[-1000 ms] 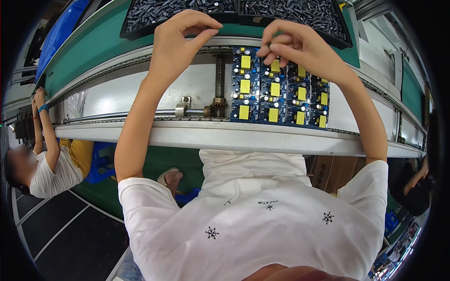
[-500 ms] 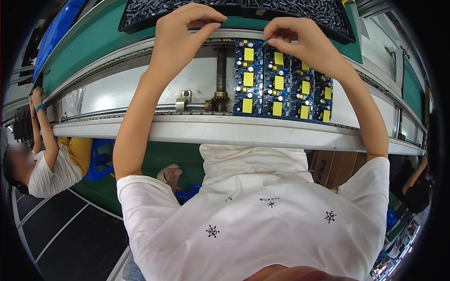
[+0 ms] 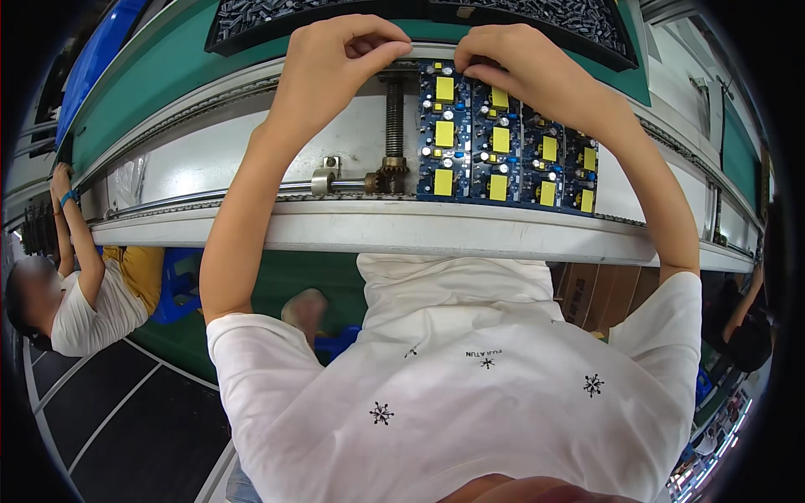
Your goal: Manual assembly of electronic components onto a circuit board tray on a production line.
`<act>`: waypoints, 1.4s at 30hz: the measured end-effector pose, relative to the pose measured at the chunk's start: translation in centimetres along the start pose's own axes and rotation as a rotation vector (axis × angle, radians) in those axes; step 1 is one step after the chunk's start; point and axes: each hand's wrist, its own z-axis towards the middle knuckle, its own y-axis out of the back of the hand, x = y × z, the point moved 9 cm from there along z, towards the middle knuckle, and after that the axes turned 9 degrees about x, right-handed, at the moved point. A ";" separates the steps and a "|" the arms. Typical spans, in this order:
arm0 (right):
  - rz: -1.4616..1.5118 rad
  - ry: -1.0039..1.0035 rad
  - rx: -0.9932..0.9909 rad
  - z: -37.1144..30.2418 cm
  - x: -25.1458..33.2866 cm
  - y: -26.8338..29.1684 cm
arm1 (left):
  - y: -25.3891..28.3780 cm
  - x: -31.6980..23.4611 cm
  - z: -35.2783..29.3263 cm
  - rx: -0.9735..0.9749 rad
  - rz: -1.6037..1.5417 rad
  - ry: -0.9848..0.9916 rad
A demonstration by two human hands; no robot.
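Observation:
My left hand [image 3: 331, 75] is raised over the rail's far side, left of the boards, with thumb and fingertips pinched together. Whatever sits in that pinch is too small to make out. Over the far edge of the boards, my right hand [image 3: 537, 71] has its fingers curled and closed, the tips by the far left columns. Its fingers hide what they may hold. Beneath it lie several dark blue circuit boards [image 3: 471, 168] side by side, carrying yellow block components [image 3: 444, 134] and small round capacitors. The right hand covers part of their far rows.
Two black bins, left [image 3: 251, 42] and right [image 3: 579, 50], hold many small dark parts on the green surface [image 3: 168, 101] beyond. A chain conveyor with a near metal rail [image 3: 352, 226] and threaded shaft [image 3: 394, 121] runs across. Another person [image 3: 92, 293] sits far left.
My left hand has come slightly nearer and right. My right hand has shifted left over the boards' far edge, and the small grey part seen at its fingertips is now out of sight.

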 end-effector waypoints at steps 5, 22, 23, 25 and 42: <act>0.007 -0.040 -0.038 -0.3 -0.4 -0.3 | -0.1 -0.4 0.1 -0.012 0.038 -0.055; -0.168 -0.097 -0.085 -0.7 0.0 0.0 | -0.3 -1.2 -0.1 0.014 0.010 0.004; -0.163 -0.129 -0.076 -0.7 -0.3 -0.2 | -0.4 -1.2 -0.1 0.020 -0.019 -0.006; -0.179 -0.084 -0.083 -0.6 0.0 -0.1 | -0.5 -1.1 0.0 0.029 -0.046 -0.015; -0.450 -0.184 -0.438 -2.6 -8.9 7.7 | -4.9 -8.8 -1.1 0.022 0.312 -0.949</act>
